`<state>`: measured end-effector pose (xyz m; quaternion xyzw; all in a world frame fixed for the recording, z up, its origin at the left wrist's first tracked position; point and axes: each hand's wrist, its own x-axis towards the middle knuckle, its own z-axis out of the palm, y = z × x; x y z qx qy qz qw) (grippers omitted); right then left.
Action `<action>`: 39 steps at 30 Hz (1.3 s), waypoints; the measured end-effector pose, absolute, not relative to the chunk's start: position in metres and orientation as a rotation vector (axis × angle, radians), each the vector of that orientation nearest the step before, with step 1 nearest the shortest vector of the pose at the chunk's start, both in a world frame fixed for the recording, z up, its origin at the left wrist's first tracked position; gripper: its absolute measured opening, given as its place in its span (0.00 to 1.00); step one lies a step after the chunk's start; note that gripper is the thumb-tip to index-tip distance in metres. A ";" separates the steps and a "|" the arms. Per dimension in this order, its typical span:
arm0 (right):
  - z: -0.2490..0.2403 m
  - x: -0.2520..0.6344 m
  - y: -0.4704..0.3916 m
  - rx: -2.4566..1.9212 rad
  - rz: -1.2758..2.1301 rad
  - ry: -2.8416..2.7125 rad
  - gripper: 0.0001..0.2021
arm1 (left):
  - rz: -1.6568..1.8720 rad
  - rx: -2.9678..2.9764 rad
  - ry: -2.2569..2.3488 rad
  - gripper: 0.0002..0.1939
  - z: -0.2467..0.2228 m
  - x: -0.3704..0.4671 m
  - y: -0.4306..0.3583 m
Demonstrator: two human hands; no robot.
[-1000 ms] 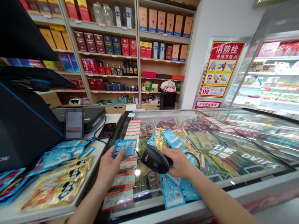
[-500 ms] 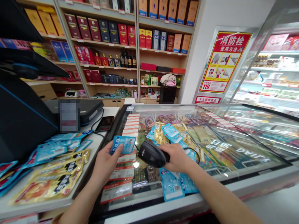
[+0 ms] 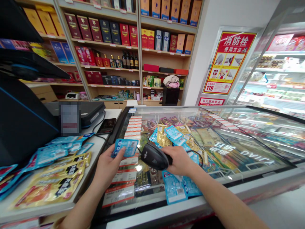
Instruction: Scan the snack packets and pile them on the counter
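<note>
Between the thumb and fingers of my left hand [image 3: 111, 163] is a small blue snack packet [image 3: 128, 147], held over the left edge of the glass-topped freezer [image 3: 152, 190]. My right hand [image 3: 179, 160] is closed around the handle of a black barcode scanner [image 3: 153, 156]. The scanner's head points left at the packet, with a small gap between them. Beneath and beyond my right hand, more blue packets [image 3: 176, 187] and gold packets [image 3: 163, 135] lie on the glass. The scanner's trigger is hidden by my fingers.
On the white counter at left lie gold packets [image 3: 54, 181], blue packets [image 3: 52, 152] and a phone [image 3: 106, 126], near a dark checkout machine [image 3: 21, 121]. The scanner's cable [image 3: 202, 159] loops across the glass. Shelves of boxes [image 3: 107, 31] stand behind.
Almost nothing differs. Both hands, the blue packet and the scanner keep their places, and the view has shifted very slightly.
</note>
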<state>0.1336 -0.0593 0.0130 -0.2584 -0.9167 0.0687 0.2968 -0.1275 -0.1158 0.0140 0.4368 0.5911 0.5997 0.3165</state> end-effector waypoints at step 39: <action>0.012 0.290 0.048 -1.778 -0.315 -1.539 0.19 | 0.732 2.717 1.624 0.24 0.018 0.011 -0.028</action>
